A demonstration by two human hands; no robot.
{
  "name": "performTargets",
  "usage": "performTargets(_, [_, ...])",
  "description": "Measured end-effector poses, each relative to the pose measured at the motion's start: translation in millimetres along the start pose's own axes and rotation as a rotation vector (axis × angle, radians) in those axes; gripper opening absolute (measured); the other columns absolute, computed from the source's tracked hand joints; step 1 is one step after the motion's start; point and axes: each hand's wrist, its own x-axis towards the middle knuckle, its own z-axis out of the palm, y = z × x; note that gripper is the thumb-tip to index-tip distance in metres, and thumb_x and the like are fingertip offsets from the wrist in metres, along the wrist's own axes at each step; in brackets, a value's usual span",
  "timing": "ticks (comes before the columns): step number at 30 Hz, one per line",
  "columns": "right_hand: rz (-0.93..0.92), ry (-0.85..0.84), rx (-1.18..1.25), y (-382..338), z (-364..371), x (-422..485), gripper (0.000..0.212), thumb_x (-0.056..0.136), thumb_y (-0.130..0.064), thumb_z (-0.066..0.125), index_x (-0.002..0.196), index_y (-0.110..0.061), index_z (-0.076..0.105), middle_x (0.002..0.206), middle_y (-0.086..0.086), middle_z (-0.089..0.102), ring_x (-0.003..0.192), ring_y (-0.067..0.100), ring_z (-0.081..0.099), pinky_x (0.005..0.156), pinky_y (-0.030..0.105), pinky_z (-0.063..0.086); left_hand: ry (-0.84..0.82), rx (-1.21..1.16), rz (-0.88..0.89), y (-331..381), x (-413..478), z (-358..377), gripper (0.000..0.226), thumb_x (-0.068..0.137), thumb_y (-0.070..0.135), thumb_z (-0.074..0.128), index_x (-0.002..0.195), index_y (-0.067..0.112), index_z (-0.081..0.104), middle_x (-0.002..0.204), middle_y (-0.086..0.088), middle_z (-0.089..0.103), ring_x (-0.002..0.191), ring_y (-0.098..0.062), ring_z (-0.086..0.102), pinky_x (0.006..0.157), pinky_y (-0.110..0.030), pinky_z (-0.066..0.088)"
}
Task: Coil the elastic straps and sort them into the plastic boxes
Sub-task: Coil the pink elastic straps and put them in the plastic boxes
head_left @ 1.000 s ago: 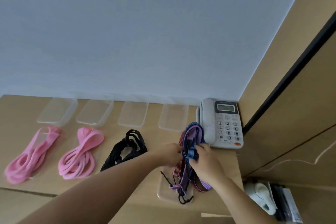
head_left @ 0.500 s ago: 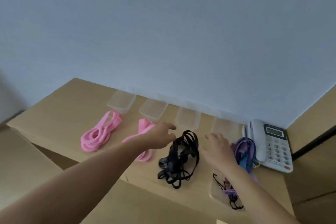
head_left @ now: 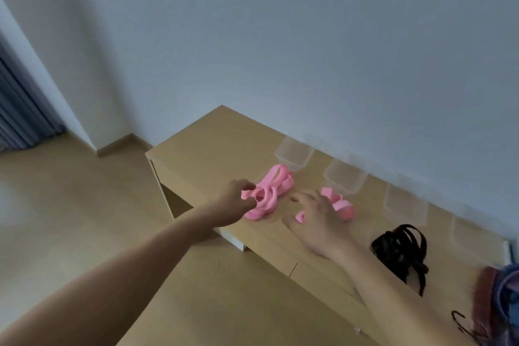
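We see the person's left hand [head_left: 234,203] over the near-left part of the light wooden surface [head_left: 207,149]. Its fingers [head_left: 245,185] are curled round the near loops of a first pink strap bundle [head_left: 276,187], and the thumb closes on the loops from below. This bundle is made of flat, bright pink elastic bands folded into several long loops. It lies on the surface with its far end just before the first clear plastic box [head_left: 295,153].

The right hand [head_left: 317,223] is spread palm down just to the right, with its fingers [head_left: 302,197] straight, apart and holding nothing. It covers the near part of a second pink strap bundle [head_left: 341,205], which has the same flat bright pink elastic in loose, crossing folds. A small pink curl shows under the palm. We cannot tell whether the hand touches the strap or is just above it. This bundle lies just before the second clear plastic box [head_left: 345,177].

Two more clear boxes, the third [head_left: 405,202] and the fourth [head_left: 474,236], carry the row on to the right along the pale wall [head_left: 309,36]. All four look empty. A black strap bundle [head_left: 401,250] of thin, tangled dark bands lies on the surface before the third box. At the right edge we make out a blurred heap of striped purple and red straps [head_left: 500,295].
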Motion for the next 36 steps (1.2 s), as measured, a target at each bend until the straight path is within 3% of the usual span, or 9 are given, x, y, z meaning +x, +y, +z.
performTargets(7, [-0.096,-0.047,0.002,3.6,35.4,51.6,0.033,0.094,-0.038,0.057,0.122,-0.021,0.06,0.127,0.0,0.054,0.117,0.024,0.049,0.089,0.032,0.042,-0.057,-0.01,-0.024,-17.0,40.9,-4.4,0.04,0.095,0.023,0.057,0.133,0.013,0.055,0.136,-0.005,0.055,0.11,-0.014,0.051,0.087,-0.026,0.039])
performTargets(11, [-0.135,-0.111,-0.053,8.4,64.2,96.8,0.035,0.095,-0.039,0.053,0.125,-0.021,0.057,0.129,-0.002,0.054,0.12,0.02,0.046,0.096,0.032,0.04,-0.145,0.084,-0.033,-14.8,69.8,-18.9,0.045,0.097,0.023,0.054,0.141,0.016,0.049,0.145,0.0,0.05,0.128,-0.015,0.049,0.099,-0.024,0.037])
performTargets(15, [-0.199,-0.203,-0.212,6.8,94.0,130.9,0.031,0.096,-0.038,0.046,0.116,-0.017,0.058,0.126,-0.001,0.055,0.117,0.021,0.049,0.094,0.034,0.041,-0.169,0.167,-0.027,-10.9,106.9,-38.7,0.045,0.097,0.021,0.053,0.142,0.015,0.049,0.145,0.001,0.052,0.129,-0.016,0.049,0.1,-0.023,0.037])
performTargets(20, [-0.212,-0.316,-0.362,25.5,116.5,144.6,0.042,0.09,-0.025,0.052,0.132,-0.017,0.05,0.132,0.0,0.053,0.12,0.023,0.045,0.095,0.039,0.039,-0.218,0.163,0.003,-7.1,144.2,-41.2,0.045,0.098,0.022,0.052,0.142,0.015,0.049,0.145,0.0,0.051,0.129,-0.016,0.05,0.1,-0.023,0.038])
performTargets(24, [-0.189,-0.312,-0.248,35.2,122.3,151.6,0.035,0.091,-0.033,0.052,0.124,-0.022,0.058,0.127,-0.003,0.056,0.12,0.021,0.045,0.099,0.04,0.038,-0.312,0.189,0.052,-5.8,169.5,-40.1,0.044,0.098,0.022,0.052,0.141,0.014,0.05,0.142,-0.001,0.054,0.126,-0.017,0.053,0.1,-0.025,0.042])
performTargets(28, [-0.104,-0.241,-0.028,27.0,114.8,156.1,0.03,0.093,-0.041,0.045,0.095,-0.025,0.069,0.096,-0.008,0.067,0.087,0.012,0.052,0.079,0.031,0.042,-0.418,0.226,0.135,-8.4,194.8,-44.4,0.042,0.098,0.022,0.052,0.14,0.013,0.052,0.139,-0.003,0.057,0.124,-0.017,0.055,0.102,-0.028,0.044])
performTargets(30, [-0.03,-0.204,0.089,18.4,104.6,155.4,0.029,0.093,-0.043,0.044,0.096,-0.029,0.069,0.086,-0.012,0.068,0.073,0.005,0.054,0.067,0.025,0.043,-0.465,0.245,0.194,-9.1,206.9,-48.1,0.042,0.098,0.021,0.052,0.139,0.012,0.052,0.139,-0.004,0.057,0.124,-0.018,0.055,0.101,-0.027,0.044])
performTargets(32, [0.044,-0.163,0.16,9.2,91.6,154.4,0.026,0.094,-0.039,0.047,0.105,-0.033,0.07,0.084,-0.018,0.066,0.073,0.001,0.057,0.068,0.019,0.046,-0.521,0.259,0.25,-8.3,217.4,-54.0,0.042,0.098,0.02,0.051,0.139,0.012,0.053,0.139,-0.004,0.057,0.124,-0.018,0.055,0.101,-0.028,0.045])
performTargets(36, [0.213,0.018,0.221,-7.1,63.1,158.4,0.019,0.095,-0.036,0.055,0.094,-0.026,0.072,0.087,-0.009,0.071,0.078,0.007,0.062,0.076,0.034,0.052,-0.655,0.238,0.375,-1.3,234.7,-70.1,0.041,0.099,0.023,0.051,0.138,0.012,0.054,0.14,-0.003,0.057,0.124,-0.017,0.055,0.102,-0.027,0.043])
